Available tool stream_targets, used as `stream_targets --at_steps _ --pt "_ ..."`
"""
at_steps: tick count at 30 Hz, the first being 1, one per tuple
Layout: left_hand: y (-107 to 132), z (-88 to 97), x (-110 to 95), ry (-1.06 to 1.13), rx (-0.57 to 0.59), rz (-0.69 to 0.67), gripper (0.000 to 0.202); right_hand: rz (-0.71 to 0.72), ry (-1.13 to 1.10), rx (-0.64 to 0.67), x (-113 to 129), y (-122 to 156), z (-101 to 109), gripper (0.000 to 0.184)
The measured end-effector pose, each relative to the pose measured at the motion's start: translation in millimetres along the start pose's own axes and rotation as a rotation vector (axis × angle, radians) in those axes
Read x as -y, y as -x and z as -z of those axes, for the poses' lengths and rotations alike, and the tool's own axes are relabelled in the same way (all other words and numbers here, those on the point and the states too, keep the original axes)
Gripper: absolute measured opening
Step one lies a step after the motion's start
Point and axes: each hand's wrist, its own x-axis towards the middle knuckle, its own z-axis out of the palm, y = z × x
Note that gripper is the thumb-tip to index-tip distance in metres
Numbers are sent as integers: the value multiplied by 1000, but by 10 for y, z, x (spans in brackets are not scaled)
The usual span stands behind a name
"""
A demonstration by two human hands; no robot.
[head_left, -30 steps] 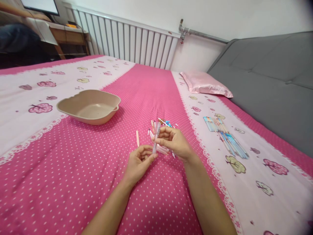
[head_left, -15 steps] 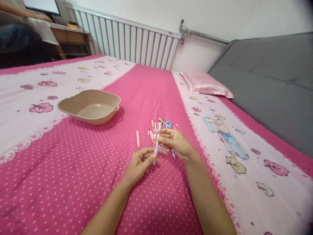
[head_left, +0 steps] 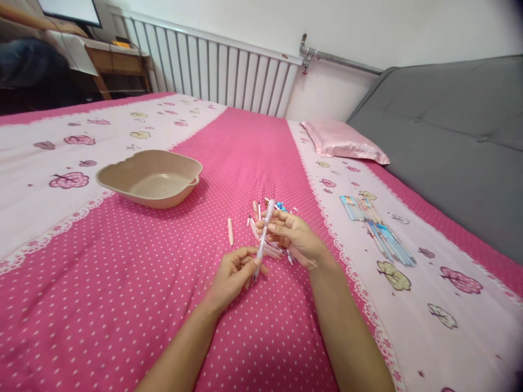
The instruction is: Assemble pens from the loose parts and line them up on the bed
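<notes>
Between my two hands is a slim whitish pen [head_left: 262,239], tilted with its upper end away from me. My left hand [head_left: 233,274] pinches its lower end. The fingers of my right hand [head_left: 292,237] are closed about the upper part, near what looks like a clear cap. Under and behind my hands lies a loose pile of pen parts [head_left: 272,250] in pale pink and white, partly hidden by my right hand. A small blue piece [head_left: 281,206] shows at the back of the pile. One pale pink pen barrel [head_left: 230,232] lies apart, left of the pile.
A beige plastic basin [head_left: 151,179] sits at left on the pink dotted bedspread [head_left: 163,305]. At right, two groups of pens [head_left: 390,242] lie in rows. Farther back are a pink pillow [head_left: 343,142], a grey headboard [head_left: 445,120] and a radiator [head_left: 212,65]. A person's arm [head_left: 36,19] shows at upper left.
The upper end of the pen has tipped slightly to the right and up. My right fingers have shifted a little on it; my left hand stays almost still.
</notes>
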Motion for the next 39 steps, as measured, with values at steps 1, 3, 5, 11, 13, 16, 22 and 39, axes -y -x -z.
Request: stream_targets --at_steps 1,3,5,11,13,16,22,39 --pt "-1 -2 -2 -2 3 1 39 8 -16 -39 10 -2 -3 27" --pt "-1 -5 -6 -4 8 6 38 44 -57 -123 32 -9 3 26" --pt "2 -5 -9 -7 11 13 37 88 -112 -200 53 -22 33 22" --pt "0 1 -6 -25 9 16 37 207 -228 -481 105 -94 266 15" --pt "-6 5 1 -33 9 8 37 224 -192 -595 107 -126 372 12" --pt "-14 15 17 -45 15 1 37 227 -105 -690 70 -179 526 11" --pt "-16 30 47 -57 2 -14 35 176 295 -815 -172 -313 730 11" --pt "-25 25 42 -58 -6 -23 34 -84 1183 -763 -463 -436 973 26"
